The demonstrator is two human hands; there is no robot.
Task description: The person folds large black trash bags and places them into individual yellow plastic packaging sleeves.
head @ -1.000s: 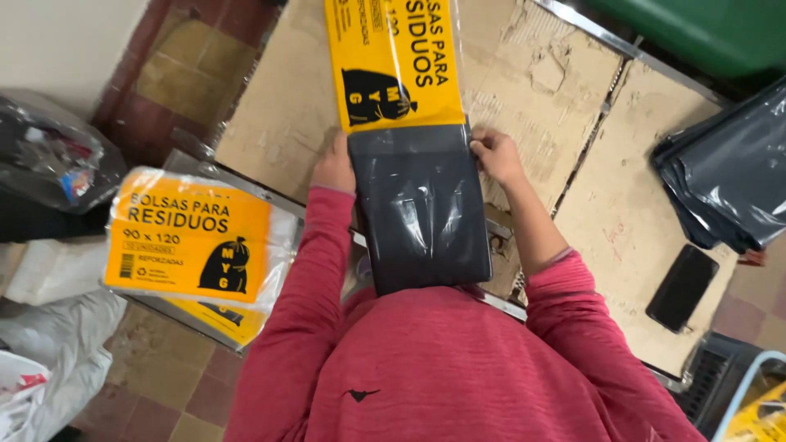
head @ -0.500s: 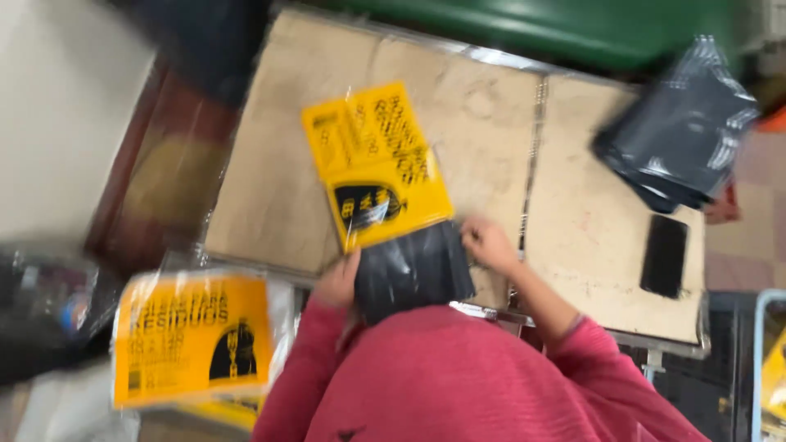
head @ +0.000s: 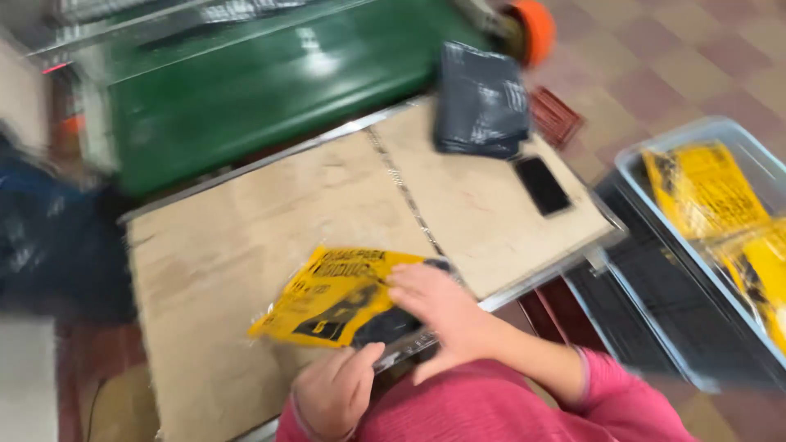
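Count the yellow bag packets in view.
3: one yellow packet on the worktable under the right hand, the left hand at its near edge; two yellow packets in the grey tray at right. More may be hidden.

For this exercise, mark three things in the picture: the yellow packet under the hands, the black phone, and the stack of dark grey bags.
Yellow packet (head: 340, 295), head view: middle of its yellow printed face.
Black phone (head: 541, 185), head view: centre of its dark screen.
Stack of dark grey bags (head: 481, 100), head view: middle of the top bag.
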